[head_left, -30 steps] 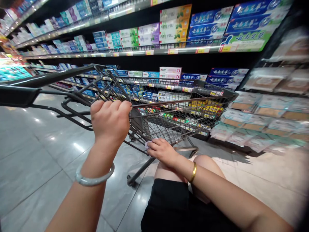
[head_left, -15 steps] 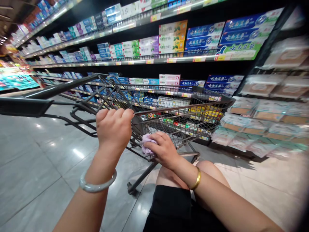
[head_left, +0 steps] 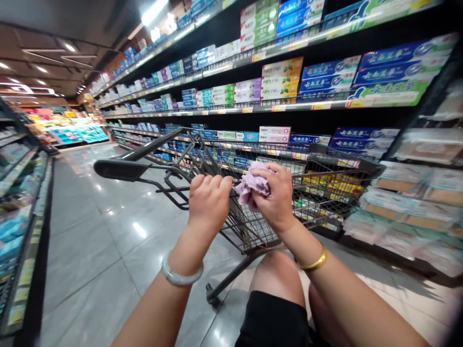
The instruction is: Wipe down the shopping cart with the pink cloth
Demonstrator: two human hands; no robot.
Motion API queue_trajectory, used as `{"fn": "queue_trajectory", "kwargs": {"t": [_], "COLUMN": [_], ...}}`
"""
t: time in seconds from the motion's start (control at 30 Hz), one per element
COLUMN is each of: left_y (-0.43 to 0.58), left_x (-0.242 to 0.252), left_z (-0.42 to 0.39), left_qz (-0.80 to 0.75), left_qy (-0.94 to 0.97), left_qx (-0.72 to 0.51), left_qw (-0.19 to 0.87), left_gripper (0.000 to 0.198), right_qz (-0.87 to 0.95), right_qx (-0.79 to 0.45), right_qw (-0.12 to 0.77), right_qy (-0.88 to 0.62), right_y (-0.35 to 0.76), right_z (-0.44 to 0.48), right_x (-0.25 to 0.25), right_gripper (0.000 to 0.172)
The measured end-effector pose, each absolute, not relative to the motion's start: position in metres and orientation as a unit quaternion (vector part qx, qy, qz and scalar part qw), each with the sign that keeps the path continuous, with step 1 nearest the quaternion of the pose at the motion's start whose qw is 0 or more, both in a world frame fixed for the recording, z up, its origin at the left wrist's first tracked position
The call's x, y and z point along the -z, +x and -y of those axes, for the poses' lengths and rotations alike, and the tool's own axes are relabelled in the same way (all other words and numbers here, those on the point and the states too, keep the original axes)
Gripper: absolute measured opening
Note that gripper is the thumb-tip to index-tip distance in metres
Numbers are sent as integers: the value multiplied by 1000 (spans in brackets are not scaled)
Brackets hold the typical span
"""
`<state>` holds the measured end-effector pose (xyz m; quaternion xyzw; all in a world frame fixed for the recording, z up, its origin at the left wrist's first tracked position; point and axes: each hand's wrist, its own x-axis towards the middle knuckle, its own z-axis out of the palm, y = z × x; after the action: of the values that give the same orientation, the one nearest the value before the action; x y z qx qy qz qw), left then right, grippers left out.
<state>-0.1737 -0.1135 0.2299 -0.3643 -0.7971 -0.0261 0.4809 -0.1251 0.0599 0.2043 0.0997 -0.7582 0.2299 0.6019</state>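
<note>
A dark wire shopping cart [head_left: 336, 188] stands in a store aisle in front of me. My left hand [head_left: 210, 202] is closed in a fist round the cart's top rim, a pale bangle on its wrist. My right hand [head_left: 277, 195], with a gold bangle on the wrist, grips a crumpled lilac cloth [head_left: 249, 185] and presses it against the cart's rim just right of my left hand. The cart's black handle [head_left: 121, 168] sticks out to the left. My bare knees and black shorts show below, low near the floor.
Long shelves of boxed toothpaste [head_left: 318, 77] run along the right behind the cart. Packets [head_left: 408, 193] fill low racks at the far right. Another shelf [head_left: 18, 202] lines the left edge. Glossy grey floor tiles [head_left: 108, 231] stretch down the aisle.
My right hand rose with the lilac cloth from the cart's lower frame up to its top rim. The view tilted up and swung, showing more of the aisle and ceiling.
</note>
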Motion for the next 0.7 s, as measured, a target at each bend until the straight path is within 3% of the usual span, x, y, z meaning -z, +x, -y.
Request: {"fn": "queue_trajectory", "kwargs": {"t": [0.23,0.47,0.53,0.7], "left_y": [-169,-198,-214,-235], "left_x": [-250,-294,-303,-306], "left_z": [163,239,249,251], "left_qz": [741,764,789,812], "left_qy": [-439,-271,-252,-248], "left_qx": [107,102,92,47], "left_qw": [498,576,553,526], "left_gripper": [21,33,30,49], "right_qz": [835,879,873,802], "right_qx": [-216,-189,-198,-193], "right_qw": [467,407,403,492], "right_qy": [197,160,193,279], "right_y": [-132,-142,-151,-174], "right_z": [-35,-20,1,43], "right_x": [-235,-257,-259,-261], "right_gripper": [39,24,23,29]}}
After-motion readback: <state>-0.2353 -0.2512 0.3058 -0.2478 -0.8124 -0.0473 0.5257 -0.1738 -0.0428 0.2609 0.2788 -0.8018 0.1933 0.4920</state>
